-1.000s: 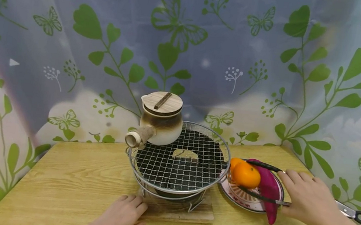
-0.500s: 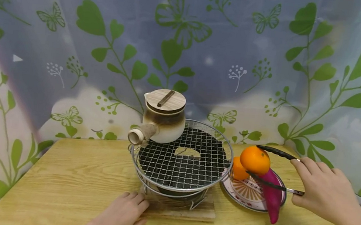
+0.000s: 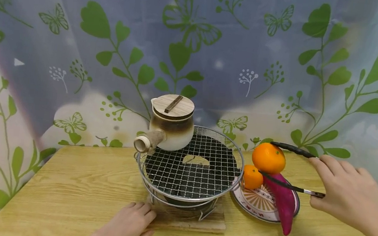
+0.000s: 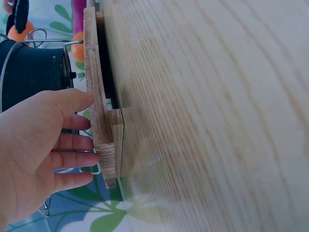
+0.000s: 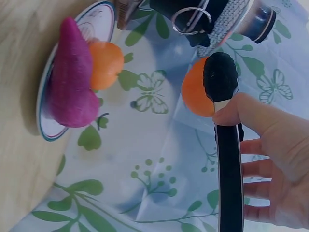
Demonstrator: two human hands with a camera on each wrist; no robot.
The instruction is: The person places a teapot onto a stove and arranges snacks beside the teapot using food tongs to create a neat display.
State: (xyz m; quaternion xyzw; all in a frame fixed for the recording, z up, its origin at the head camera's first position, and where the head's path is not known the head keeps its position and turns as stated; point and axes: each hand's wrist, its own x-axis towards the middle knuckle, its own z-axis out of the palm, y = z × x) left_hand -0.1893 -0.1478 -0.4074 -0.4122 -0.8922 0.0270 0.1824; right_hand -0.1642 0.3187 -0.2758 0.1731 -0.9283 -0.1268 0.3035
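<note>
The right grip point(image 3: 350, 191) curls round black tongs point(image 3: 292, 148), whose tips hold a mandarin point(image 3: 269, 158) out to that grip's left. Lower, a plate point(image 3: 259, 204) bears a second mandarin point(image 3: 252, 177) and a purple sweet potato point(image 3: 284, 202). Farther left, the left grip point(image 3: 129, 224), fingers extended, touches a wooden board point(image 3: 194, 225).

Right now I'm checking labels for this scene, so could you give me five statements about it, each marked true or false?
1. The right hand holds the tongs. True.
2. The tongs grip a green pepper. False: they hold an orange.
3. A second orange lies on the plate with a magenta sweet potato. True.
4. The left hand grips the pot by its handle. False: it rests by the wooden board.
5. The pot stands on the wire grill. True.
</note>
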